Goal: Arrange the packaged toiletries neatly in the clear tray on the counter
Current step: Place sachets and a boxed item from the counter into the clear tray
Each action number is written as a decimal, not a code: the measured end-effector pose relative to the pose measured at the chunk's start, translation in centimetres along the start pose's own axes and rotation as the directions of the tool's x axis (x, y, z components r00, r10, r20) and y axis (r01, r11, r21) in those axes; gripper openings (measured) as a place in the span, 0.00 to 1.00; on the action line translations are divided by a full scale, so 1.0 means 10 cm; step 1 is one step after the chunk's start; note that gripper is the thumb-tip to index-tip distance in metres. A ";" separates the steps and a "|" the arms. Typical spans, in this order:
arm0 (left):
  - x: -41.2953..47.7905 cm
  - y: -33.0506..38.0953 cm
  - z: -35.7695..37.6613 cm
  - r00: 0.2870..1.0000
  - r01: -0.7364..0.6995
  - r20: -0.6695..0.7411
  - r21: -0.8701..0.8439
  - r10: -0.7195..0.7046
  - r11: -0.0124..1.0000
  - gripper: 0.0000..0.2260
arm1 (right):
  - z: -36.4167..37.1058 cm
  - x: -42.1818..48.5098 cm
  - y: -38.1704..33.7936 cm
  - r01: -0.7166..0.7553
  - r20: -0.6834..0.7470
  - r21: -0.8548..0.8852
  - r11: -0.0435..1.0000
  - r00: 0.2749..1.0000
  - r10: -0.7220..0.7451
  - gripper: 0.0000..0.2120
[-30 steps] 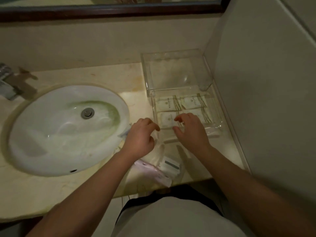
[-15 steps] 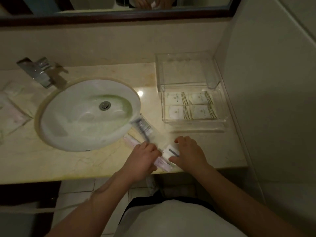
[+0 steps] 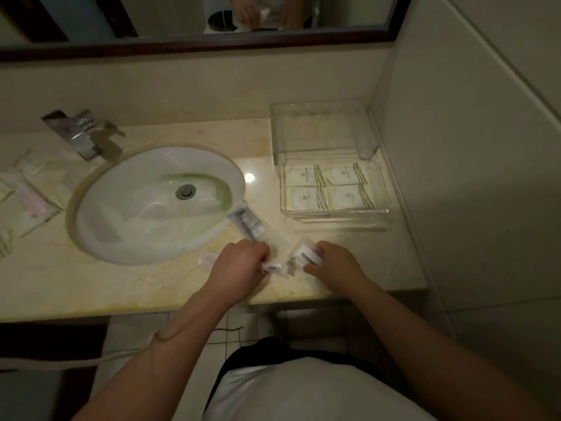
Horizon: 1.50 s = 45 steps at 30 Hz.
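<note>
Both hands gather packets at six o'clock: left hand (image 3: 239,264) pinches a pink sachet (image 3: 274,268), right hand (image 3: 335,264) grips a clear pouch (image 3: 306,255), likely bound for the tray (image 3: 337,218) at two o'clock.

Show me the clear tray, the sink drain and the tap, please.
Clear plastic tray (image 3: 335,215): head view, on its near front wall.
Round metal sink drain (image 3: 185,191): head view, on its centre.
Angular chrome tap (image 3: 79,138): head view, on the middle of its spout.

Hotel-style bathroom, oval sink (image 3: 158,205) in marble counter (image 3: 91,284), chrome tap (image 3: 77,133), framed mirror (image 3: 194,19), packaged toiletries (image 3: 328,186)
</note>
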<state>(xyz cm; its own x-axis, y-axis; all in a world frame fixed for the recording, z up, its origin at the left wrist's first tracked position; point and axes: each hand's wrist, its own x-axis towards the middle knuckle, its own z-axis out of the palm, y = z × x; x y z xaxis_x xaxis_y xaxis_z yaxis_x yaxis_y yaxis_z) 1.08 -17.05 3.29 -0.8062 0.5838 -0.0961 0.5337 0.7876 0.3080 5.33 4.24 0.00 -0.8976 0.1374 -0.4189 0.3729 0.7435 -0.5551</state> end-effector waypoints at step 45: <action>1.95 0.55 0.03 0.556 0.440 0.673 -0.736 -0.488 -0.514 0.10 | -1.04 0.63 0.71 -0.158 -0.064 0.939 0.304 0.792 0.607 0.14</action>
<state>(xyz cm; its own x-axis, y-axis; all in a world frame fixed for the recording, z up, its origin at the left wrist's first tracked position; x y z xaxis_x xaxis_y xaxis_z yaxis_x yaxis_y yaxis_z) -11.66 -1.28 2.86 -0.5370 0.0729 -0.8404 -0.8169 -0.2933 0.4966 -0.14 17.19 0.86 -0.4991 0.6021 -0.6232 0.4763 -0.4102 -0.7777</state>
